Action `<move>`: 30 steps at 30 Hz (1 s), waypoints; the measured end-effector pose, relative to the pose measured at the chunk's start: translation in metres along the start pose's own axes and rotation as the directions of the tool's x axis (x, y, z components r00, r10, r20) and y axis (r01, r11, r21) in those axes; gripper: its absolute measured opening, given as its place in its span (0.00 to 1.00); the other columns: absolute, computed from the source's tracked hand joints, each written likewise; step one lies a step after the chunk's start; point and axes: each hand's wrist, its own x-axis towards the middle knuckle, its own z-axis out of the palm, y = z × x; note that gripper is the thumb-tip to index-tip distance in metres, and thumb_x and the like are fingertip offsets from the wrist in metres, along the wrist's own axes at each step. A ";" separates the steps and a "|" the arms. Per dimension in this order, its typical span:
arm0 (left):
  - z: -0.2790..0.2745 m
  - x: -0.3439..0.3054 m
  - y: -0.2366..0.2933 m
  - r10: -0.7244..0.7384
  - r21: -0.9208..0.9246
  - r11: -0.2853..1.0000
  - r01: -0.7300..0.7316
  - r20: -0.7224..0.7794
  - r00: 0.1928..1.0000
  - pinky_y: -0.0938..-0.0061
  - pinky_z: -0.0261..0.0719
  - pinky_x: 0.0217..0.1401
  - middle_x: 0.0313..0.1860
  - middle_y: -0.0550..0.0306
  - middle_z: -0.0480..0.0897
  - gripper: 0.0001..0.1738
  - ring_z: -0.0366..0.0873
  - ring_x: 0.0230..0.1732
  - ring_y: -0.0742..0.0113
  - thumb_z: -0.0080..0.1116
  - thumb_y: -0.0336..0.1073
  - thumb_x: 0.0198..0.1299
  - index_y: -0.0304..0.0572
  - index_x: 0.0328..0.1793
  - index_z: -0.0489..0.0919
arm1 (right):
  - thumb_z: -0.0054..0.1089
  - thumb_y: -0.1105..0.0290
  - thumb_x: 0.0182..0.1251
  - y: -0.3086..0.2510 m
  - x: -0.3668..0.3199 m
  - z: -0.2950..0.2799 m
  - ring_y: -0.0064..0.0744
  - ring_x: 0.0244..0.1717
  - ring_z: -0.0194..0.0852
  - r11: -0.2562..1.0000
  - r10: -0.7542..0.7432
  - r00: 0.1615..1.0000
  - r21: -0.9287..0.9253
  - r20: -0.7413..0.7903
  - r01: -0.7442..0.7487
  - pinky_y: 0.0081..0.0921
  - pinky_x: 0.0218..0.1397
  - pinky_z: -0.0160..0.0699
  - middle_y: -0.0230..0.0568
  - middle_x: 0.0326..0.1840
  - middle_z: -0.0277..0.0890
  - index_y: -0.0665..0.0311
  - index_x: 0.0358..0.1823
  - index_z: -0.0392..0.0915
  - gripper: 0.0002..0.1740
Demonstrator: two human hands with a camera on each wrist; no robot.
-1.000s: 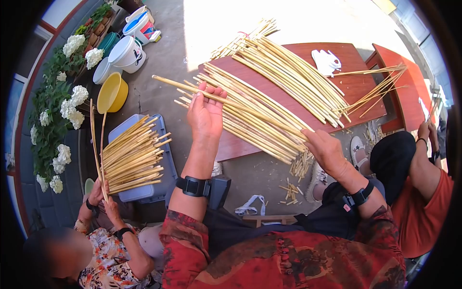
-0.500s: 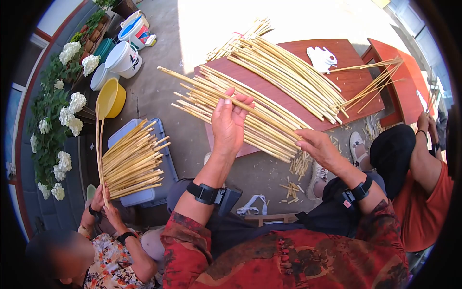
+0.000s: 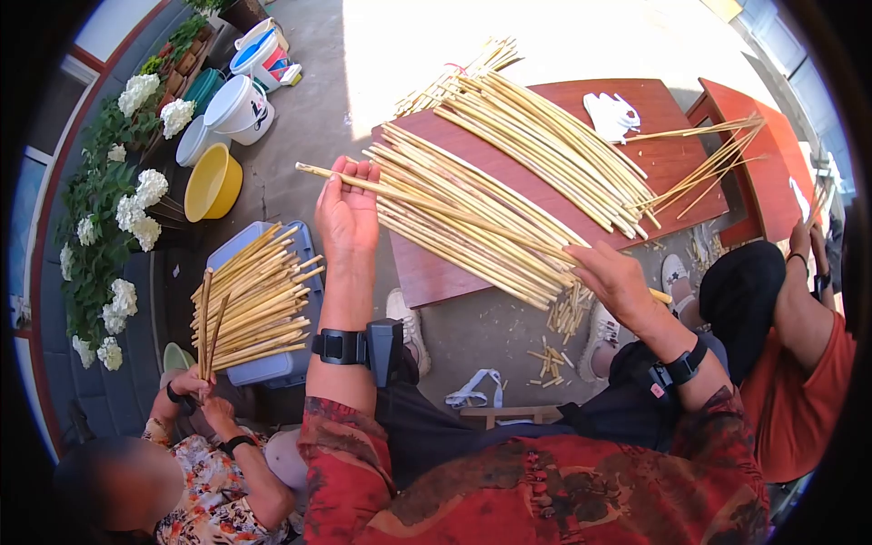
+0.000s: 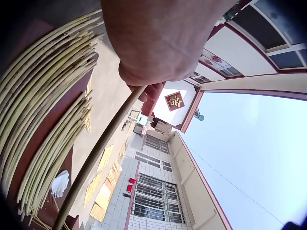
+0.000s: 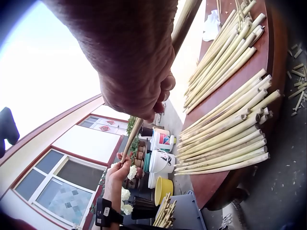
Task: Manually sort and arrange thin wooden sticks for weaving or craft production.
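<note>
One long pale stick (image 3: 454,214) slants between both hands above the bundles. My left hand (image 3: 351,218), palm up, holds it near its far-left end with curled fingers and thumb. At the other side my right hand (image 3: 620,283) grips it, and a short end sticks out past that hand. The left wrist view shows the stick (image 4: 102,140) running down from the left hand (image 4: 148,43). In the right wrist view the left hand (image 5: 118,173) pinches the stick (image 5: 135,133) beyond the right hand (image 5: 129,62). Sticks (image 3: 454,245) lie in rows beneath.
More sticks (image 3: 545,150) and a white bag (image 3: 610,116) lie on the red table (image 3: 672,195). Left are a bin lid with sticks (image 3: 254,304), a yellow basin (image 3: 213,184), buckets (image 3: 238,107) and a seated person (image 3: 227,481). Another person sits right (image 3: 804,400).
My left hand moved right along the stick, then back left near its end. The right hand stayed about in place. The person at left now holds shorter upright pieces instead of long sticks.
</note>
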 end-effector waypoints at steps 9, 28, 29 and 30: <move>0.011 -0.086 -0.075 -0.362 0.129 0.932 0.340 0.257 0.896 0.59 0.70 0.54 0.39 0.49 0.71 0.19 0.71 0.45 0.57 0.35 0.35 0.64 0.29 0.57 0.60 | 0.52 0.71 0.58 0.000 0.007 0.026 0.48 0.41 0.71 0.965 0.061 0.994 0.249 0.089 -0.081 0.31 0.42 0.70 0.49 0.40 0.72 0.65 0.46 0.70 0.15; -0.003 -0.003 0.006 0.056 -0.014 0.998 -0.056 -0.031 0.998 0.61 0.74 0.51 0.38 0.49 0.70 0.17 0.71 0.42 0.57 0.35 0.31 0.63 0.28 0.55 0.60 | 0.54 0.72 0.55 0.028 0.000 -0.007 0.48 0.38 0.69 0.986 0.084 0.983 0.129 0.165 -0.105 0.31 0.39 0.69 0.46 0.35 0.71 0.63 0.42 0.70 0.12; -0.004 -0.002 0.008 0.050 -0.032 0.998 -0.050 -0.021 0.999 0.62 0.73 0.51 0.37 0.50 0.70 0.16 0.71 0.42 0.58 0.35 0.31 0.63 0.29 0.55 0.61 | 0.54 0.72 0.54 0.030 0.000 -0.007 0.48 0.37 0.69 0.990 0.074 0.984 0.109 0.160 -0.093 0.31 0.38 0.68 0.45 0.34 0.71 0.63 0.42 0.70 0.12; -0.005 -0.002 0.009 0.044 -0.049 0.998 -0.044 -0.011 0.999 0.62 0.73 0.51 0.36 0.50 0.70 0.16 0.71 0.41 0.58 0.35 0.31 0.63 0.29 0.54 0.61 | 0.54 0.72 0.54 0.032 0.000 -0.008 0.48 0.37 0.69 0.990 0.071 0.984 0.110 0.161 -0.089 0.31 0.38 0.68 0.45 0.34 0.71 0.63 0.42 0.70 0.12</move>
